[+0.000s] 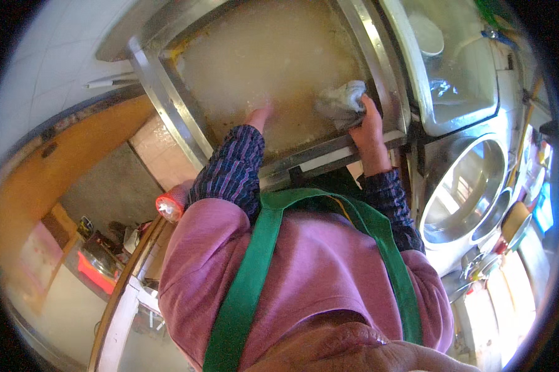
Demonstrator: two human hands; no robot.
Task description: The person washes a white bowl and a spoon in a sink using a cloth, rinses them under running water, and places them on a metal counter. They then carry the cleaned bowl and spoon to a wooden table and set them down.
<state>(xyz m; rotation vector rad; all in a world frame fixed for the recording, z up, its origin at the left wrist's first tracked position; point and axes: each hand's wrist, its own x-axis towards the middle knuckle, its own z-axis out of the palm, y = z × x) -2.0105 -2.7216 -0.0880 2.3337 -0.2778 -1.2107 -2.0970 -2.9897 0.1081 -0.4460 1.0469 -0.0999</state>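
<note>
Before me is a wide rectangular vessel with a steel rim (181, 116), filled with what looks like cloudy brownish water (279, 51). My left hand (261, 114) dips into it near the middle of the close side. Its fingers fade into the murk, so their pose and anything in them are hidden. To the right, my right hand (371, 123) grips a crumpled grey-white cloth (347, 100), thumb on top, just inside the vessel's near right corner. Part of the cloth hangs down into the cloudy area.
On the right stands a pale sink (461, 111) with a white bowl (426, 35) in it. A large round steel basin (465, 190) and several pots sit closer to me. Beside my left elbow is a red-rimmed, clear-ended object (170, 207). White tiles (70, 42) lie at upper left.
</note>
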